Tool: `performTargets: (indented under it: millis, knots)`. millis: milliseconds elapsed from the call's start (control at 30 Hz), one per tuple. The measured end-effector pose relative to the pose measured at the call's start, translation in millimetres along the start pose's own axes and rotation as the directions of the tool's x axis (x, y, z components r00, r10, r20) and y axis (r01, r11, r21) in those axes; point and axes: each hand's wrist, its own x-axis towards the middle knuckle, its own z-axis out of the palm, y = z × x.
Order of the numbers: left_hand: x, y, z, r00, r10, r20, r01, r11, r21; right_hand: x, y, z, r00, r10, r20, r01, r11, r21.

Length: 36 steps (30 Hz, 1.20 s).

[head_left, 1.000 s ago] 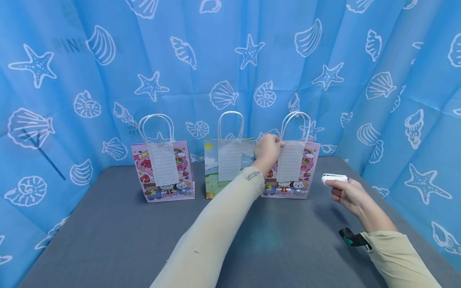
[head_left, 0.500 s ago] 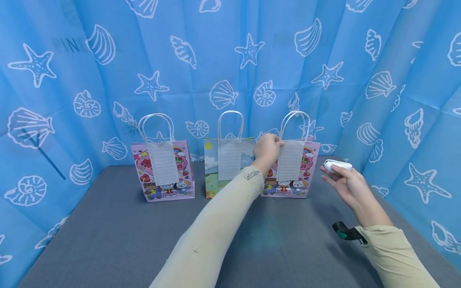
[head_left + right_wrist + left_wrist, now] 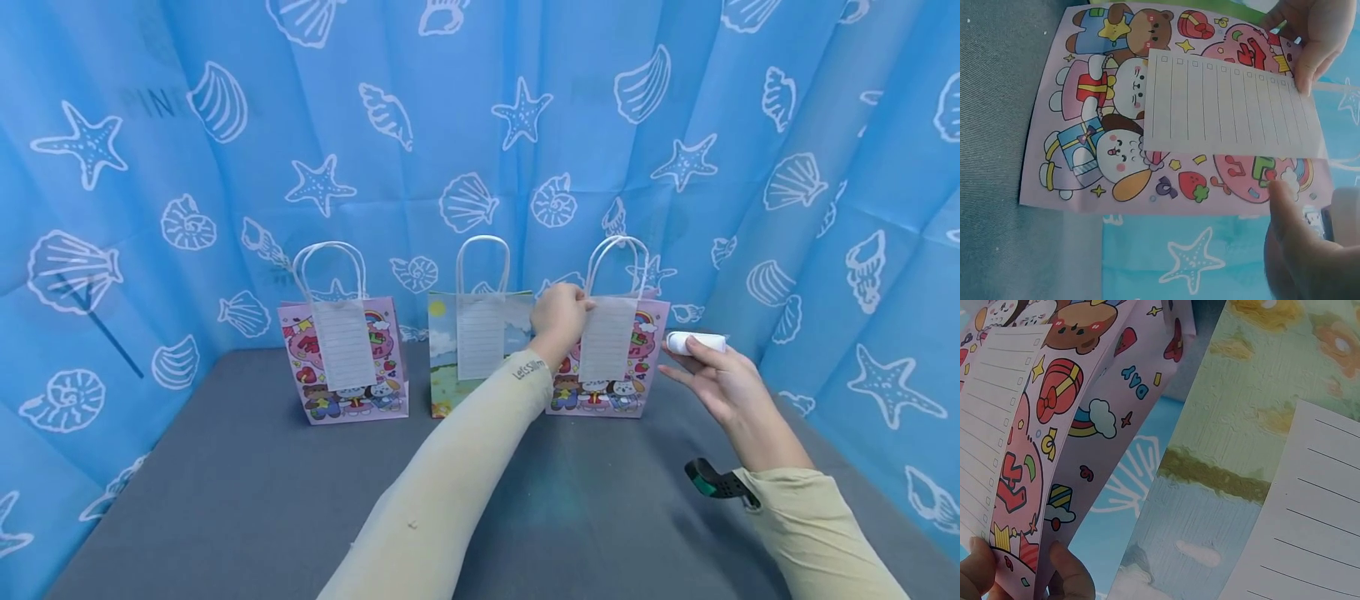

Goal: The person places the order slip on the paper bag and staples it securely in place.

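Observation:
My left hand [image 3: 558, 319] pinches the top edge of the right-hand pink gift bag [image 3: 649, 358] together with a white lined checklist sheet [image 3: 606, 342] lying against its front. In the left wrist view the thumb [image 3: 977, 567] presses the sheet while the fingers are behind the bag's edge. To the right of this bag, my right hand [image 3: 723, 383] holds a small white stapler [image 3: 695, 343] in the air between thumb and fingers. The right wrist view shows the right thumb [image 3: 1294, 228] and part of the white stapler [image 3: 1344, 212] close to the bag's top corner.
A green-and-blue landscape gift bag [image 3: 442, 350] stands in the middle, with a pink gift bag [image 3: 393, 375] at left. Each carries a lined sheet on its front and has white handles. A blue shell-print curtain [image 3: 480, 108] hangs behind the grey table [image 3: 225, 500].
My right hand has turned its palm more upward and shifted the stapler slightly up and toward the right-hand bag. My left hand keeps its pinch on the sheet and bag edge.

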Motion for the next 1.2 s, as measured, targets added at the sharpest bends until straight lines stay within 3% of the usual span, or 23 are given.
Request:
performTargets:
  millis: [233,333,433,533,667,867,1067,1133,1200]
  knots:
    - [0.7,0.6,0.9,1.0,-0.012,0.002,0.012,1.0,0.008,2.9,0,14,0.986,-0.041,-0.159,0.032,0.998,-0.059]
    - [1.0,0.5,0.7,1.0,-0.01,0.002,0.01,1.0,0.003,4.3,-1,16,0.99,-0.041,-0.136,0.038,0.999,-0.03]
    - [1.0,0.5,-0.1,1.0,-0.011,0.0,0.011,1.0,0.0,6.8,-3,19,0.997,0.011,-0.074,-0.009,1.0,0.024]
    - [0.1,0.6,-0.9,1.0,-0.011,-0.002,0.011,1.0,0.004,9.9,-5,24,0.996,0.056,-0.064,-0.054,0.998,0.033]
    - [-1.2,1.1,-1.5,1.0,-0.004,-0.003,0.004,1.0,0.011,11.8,-5,31,0.993,0.068,-0.095,-0.069,0.998,-0.014]
    - [-0.9,0.8,0.3,1.0,0.006,-0.004,-0.006,1.0,0.016,11.2,-2,36,0.994,-0.024,-0.104,0.008,0.988,-0.152]
    - [-1.8,0.3,0.0,1.0,0.012,-0.01,-0.012,1.0,-0.003,14.5,2,42,0.99,-0.134,-0.051,0.111,0.941,-0.32]
    - [-2.1,0.0,-0.6,1.0,0.014,-0.008,-0.014,1.0,-0.01,16.9,3,45,0.984,-0.173,-0.028,0.147,0.902,-0.406]
    - [-2.1,-0.1,-1.1,1.0,0.015,-0.006,-0.016,1.0,-0.015,20.2,4,47,0.977,-0.214,0.003,0.183,0.827,-0.532]
